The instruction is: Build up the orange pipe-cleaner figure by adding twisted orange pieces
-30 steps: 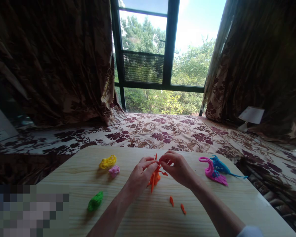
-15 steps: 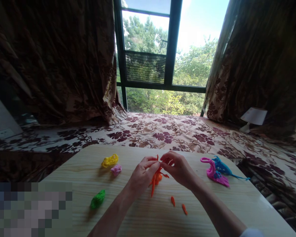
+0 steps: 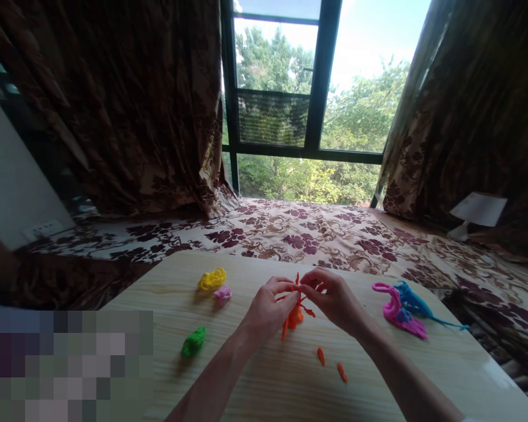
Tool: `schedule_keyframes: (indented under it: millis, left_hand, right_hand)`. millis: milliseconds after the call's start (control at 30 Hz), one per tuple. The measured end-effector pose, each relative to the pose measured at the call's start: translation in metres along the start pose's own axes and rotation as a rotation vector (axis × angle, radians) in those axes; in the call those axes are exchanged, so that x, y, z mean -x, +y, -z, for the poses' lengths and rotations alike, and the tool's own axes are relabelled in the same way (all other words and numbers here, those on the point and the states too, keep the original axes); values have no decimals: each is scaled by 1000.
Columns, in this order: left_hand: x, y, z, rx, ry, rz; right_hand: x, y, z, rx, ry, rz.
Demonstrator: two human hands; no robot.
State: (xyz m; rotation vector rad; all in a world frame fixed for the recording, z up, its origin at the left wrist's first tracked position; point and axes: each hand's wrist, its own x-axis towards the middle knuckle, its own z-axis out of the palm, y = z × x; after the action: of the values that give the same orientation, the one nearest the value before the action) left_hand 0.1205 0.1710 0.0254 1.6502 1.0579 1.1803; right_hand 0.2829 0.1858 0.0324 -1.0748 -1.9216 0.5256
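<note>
Over the middle of the table, my left hand [image 3: 269,306] pinches an orange modelling clay figure [image 3: 295,317] with thin limbs sticking out. The fingers of my right hand [image 3: 334,298] are closed in a pinch on the figure's upper part, close to the left fingertips. My fingers cover some of the clay there. Nearer to me lie two small orange clay pieces [image 3: 321,356], side by side and apart from both hands.
On the left of the wooden table [image 3: 255,392] sit yellow clay [image 3: 212,279], pale pink clay [image 3: 223,294] and green clay [image 3: 194,342]. A magenta clay figure [image 3: 392,305] touches a blue one [image 3: 416,302] at right. Beyond are patterned cloth, a lamp [image 3: 477,210] and a window.
The view has turned slightly left, so everything sits further right. Both hands stay on the orange clay figure, with only small finger shifts.
</note>
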Motion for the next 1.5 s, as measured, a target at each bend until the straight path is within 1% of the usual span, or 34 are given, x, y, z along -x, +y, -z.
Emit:
schedule_keyframes:
  millis: [200, 433, 667, 767, 900, 967, 1033, 1100, 1200, 1267, 1367, 1500]
  left_hand:
    - [-1, 0, -1, -20, 1, -19]
    - [-2, 1, 0, -64, 25, 2]
    - [-3, -1, -1, -45, -9, 2]
    - [-3, 0, 0, -40, -14, 0]
    - [-3, 9, 7, -48, -17, 23]
    - [-4, 14, 13, -72, 45, 35]
    - [-5, 17, 20, -98, 142, 46]
    - [-8, 16, 27, -106, 233, 52]
    - [-10, 11, 32, -91, 318, 46]
    - [-11, 8, 32, -82, 338, 45]
    - [-10, 6, 29, -83, 336, 46]
    - [-11, 5, 26, -96, 350, 25]
  right_hand:
    - [1, -3, 3, 27, 10, 0]
    - [-2, -5, 12, 63, 32, -12]
    - [1, -7, 11, 70, -21, -22]
    - [1, -7, 12, 89, -10, -37]
    - [-1, -5, 22, 106, 17, -55]
    - [0, -5, 30, 116, 30, -63]
    - [5, -3, 38, 127, 44, -72]
    - [16, -2, 44, 143, 27, -91]
    - [39, -2, 47, 177, -83, -137]
    - [56, -3, 46, 202, -157, -173]
    - [77, -6, 43, 229, -237, -235]
    - [92, -9, 41, 288, -306, -283]
